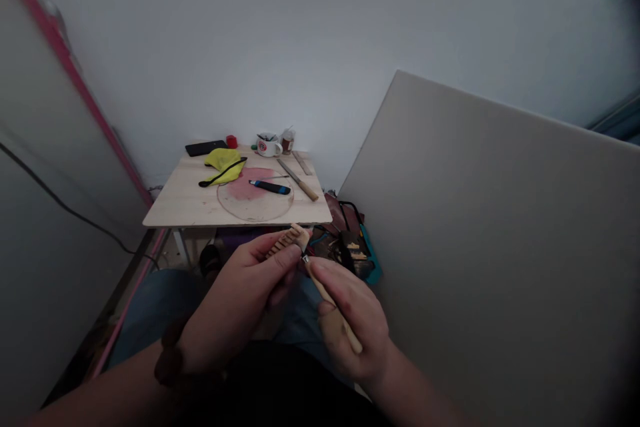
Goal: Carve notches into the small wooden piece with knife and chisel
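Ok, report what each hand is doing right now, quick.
Left hand: closed, holding a small striped wooden piece.
Right hand: closed around a wooden-handled tool, pointed toward that piece.

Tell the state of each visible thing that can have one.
Light striped wooden piece: held, left grip.
Slim wooden-handled tool: held, right grip.
Blue-black plastic cutter: lying; blade unclear.
Yellow black-edged cloth: crumpled.
White ceramic mug: upright, holding thin items.
Small clear container: upright.
Black rectangular device: lying flat.
Long wooden-handled tool: lying.
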The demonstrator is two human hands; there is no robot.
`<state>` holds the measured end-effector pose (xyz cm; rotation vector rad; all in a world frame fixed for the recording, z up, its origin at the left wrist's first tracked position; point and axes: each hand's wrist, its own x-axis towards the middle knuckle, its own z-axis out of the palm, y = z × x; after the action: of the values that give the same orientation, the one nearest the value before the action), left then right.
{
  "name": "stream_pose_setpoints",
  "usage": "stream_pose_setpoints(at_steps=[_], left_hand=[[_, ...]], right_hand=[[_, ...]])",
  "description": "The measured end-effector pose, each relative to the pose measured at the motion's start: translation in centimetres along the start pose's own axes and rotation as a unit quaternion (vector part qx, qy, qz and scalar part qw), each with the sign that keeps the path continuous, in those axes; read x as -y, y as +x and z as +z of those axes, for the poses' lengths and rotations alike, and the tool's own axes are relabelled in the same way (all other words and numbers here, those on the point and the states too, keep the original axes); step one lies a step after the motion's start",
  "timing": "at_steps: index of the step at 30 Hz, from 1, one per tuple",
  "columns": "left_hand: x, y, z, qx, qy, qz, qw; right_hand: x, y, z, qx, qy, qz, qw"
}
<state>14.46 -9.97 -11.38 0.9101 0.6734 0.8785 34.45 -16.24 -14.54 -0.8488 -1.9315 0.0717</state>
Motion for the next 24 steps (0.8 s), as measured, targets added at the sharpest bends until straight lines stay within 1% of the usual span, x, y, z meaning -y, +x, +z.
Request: stream_pose_setpoints(at_steps=[7,12,16,20,24], left_hand=[[0.1,0.1,-0.2,0.009,0.01,0.003,1.0],[0.2,0.1,-0.3,0.013,0.012,0.004,1.0],[0.3,0.1,0.0,-0.001,0.003,0.003,1.0],[0.5,0.1,0.3,-0.017,0.016,0.009,1.0],[0.7,0.3,0.0,0.001,0.033,0.006,0.999]], right_hand=[[0.0,-0.2,0.0,-0.001,0.011,0.007,1.0],[0.1,-0.3,0.1,-0.013,0.021,0.025,0.999],[0.2,-0.7,0.4,-0.016,0.011,0.028,0.999],[0.5,-1.1,0.8,-0.033,0.007,0.037,0.999],[0.5,-1.6,1.2,-0.047,0.008,0.04,0.998]])
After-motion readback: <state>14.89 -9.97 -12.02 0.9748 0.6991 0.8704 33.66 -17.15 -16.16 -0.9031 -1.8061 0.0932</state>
